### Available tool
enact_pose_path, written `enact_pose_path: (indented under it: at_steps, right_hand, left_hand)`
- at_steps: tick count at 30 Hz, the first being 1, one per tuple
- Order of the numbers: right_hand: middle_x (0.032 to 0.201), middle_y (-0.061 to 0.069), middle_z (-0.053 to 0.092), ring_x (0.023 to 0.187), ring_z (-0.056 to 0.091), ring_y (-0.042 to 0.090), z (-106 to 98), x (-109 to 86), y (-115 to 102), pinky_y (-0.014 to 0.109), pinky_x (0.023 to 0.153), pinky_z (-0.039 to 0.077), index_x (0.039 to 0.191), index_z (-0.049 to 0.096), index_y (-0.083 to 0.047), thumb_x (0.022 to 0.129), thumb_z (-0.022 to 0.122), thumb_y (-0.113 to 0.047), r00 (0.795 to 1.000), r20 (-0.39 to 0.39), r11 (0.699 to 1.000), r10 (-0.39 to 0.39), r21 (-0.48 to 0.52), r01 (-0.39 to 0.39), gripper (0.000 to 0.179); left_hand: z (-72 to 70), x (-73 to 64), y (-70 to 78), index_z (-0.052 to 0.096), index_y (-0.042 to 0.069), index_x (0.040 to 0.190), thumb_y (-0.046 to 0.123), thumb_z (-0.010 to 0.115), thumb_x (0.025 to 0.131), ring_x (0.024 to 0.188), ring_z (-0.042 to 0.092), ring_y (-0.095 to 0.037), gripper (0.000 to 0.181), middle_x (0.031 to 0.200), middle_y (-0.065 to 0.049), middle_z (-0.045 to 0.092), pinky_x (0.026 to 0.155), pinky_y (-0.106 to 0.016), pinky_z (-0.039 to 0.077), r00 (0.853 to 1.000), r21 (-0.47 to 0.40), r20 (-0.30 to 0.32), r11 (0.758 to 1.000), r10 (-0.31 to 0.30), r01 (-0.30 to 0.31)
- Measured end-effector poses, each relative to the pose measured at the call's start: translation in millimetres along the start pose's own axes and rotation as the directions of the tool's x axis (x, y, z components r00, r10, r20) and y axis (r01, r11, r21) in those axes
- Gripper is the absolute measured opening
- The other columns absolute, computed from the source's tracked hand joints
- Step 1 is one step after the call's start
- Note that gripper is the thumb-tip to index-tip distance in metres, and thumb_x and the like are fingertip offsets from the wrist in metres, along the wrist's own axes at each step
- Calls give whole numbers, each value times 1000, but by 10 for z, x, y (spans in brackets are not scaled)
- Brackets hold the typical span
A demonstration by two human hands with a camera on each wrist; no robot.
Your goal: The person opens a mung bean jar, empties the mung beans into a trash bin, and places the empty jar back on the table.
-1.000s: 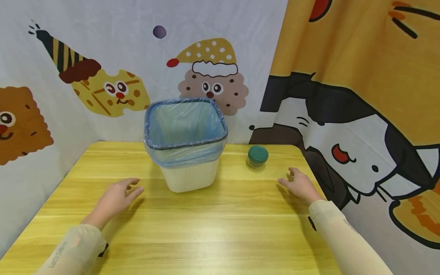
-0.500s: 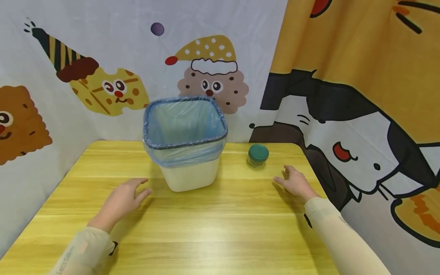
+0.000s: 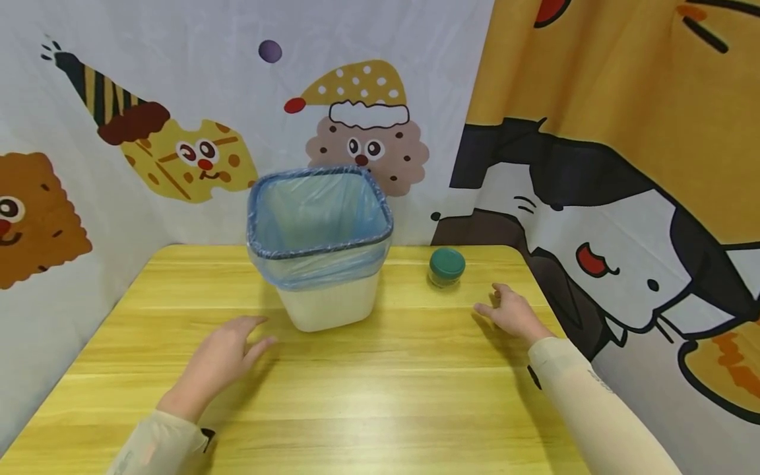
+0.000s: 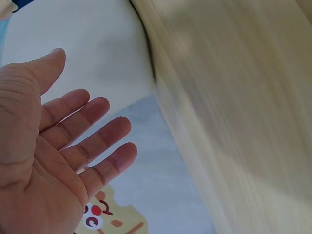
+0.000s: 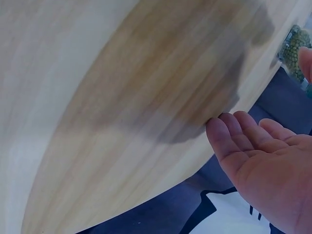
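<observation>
A cream bin point(image 3: 332, 305) lined with a translucent blue bag point(image 3: 320, 264) stands upright towards the back of the table. To its right sits a small clear jar point(image 3: 447, 266) with a green lid; the right wrist view shows green beads or beans in the jar point(image 5: 294, 52). My left hand point(image 3: 220, 359) hovers in front and to the left of the bin, fingers loosely extended and holding nothing. In the left wrist view the left hand point(image 4: 58, 151) has its palm and spread fingers showing. My right hand point(image 3: 510, 313), relaxed and apart from the jar, is nearest to it.
The yellow wood-grain table point(image 3: 380, 409) ends at a cartoon-printed cloth point(image 3: 208, 39) behind and on the right. An orange curtain-like part of the cloth point(image 3: 594, 79) hangs at the back right.
My left hand has moved right, closer to the bin's front. The right hand has shifted slightly left and up. The bin and jar stay where they were.
</observation>
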State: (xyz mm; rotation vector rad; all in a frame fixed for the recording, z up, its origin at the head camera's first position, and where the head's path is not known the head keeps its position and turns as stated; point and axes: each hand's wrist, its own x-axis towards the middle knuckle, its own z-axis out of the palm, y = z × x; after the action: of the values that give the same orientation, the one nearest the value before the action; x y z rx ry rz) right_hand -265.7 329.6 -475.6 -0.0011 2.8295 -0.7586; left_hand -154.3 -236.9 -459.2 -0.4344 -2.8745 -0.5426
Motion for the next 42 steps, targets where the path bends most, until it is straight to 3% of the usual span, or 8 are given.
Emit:
enact_pose_path:
  at_steps: [4, 15, 25, 42]
  right_hand:
    - [164, 37, 37, 149, 38, 59, -10, 20, 19, 69, 120, 38, 167, 18, 8, 105, 64, -50, 1000, 6, 1000, 2, -13, -2, 96]
    - [166, 36, 35, 151, 36, 58, -49, 21, 12, 69, 121, 36, 167, 18, 8, 105, 64, -47, 1000, 5, 1000, 0, -20, 0, 95]
    - [166, 37, 34, 151, 36, 58, -66, 22, -2, 70, 120, 37, 168, 16, 7, 106, 64, -47, 1000, 17, 1000, 10, -12, -10, 95]
    - [165, 36, 36, 151, 37, 57, -48, 124, -67, 69, 122, 36, 167, 17, 7, 105, 65, -48, 1000, 23, 1000, 6, -14, -5, 96]
  left_hand:
    - [7, -24, 64, 68, -3, 135, 32, 76, 101, 121, 70, -47, 49, 134, -25, 72, 103, -63, 56, 999, -12, -27, 1000, 20, -20]
    - [113, -150, 197, 68, -2, 136, 32, 77, 100, 121, 70, -47, 49, 132, -24, 73, 103, -63, 56, 999, -55, -45, 998, -7, 4]
    - [245, -214, 468, 70, 0, 133, 29, 78, 100, 121, 71, -43, 45, 131, -21, 74, 103, -60, 57, 997, -163, -71, 986, 24, -35]
    - [394, -256, 689, 70, 3, 136, 27, 79, 99, 123, 72, -36, 45, 134, -14, 74, 103, -55, 58, 999, -256, -37, 966, 11, -20]
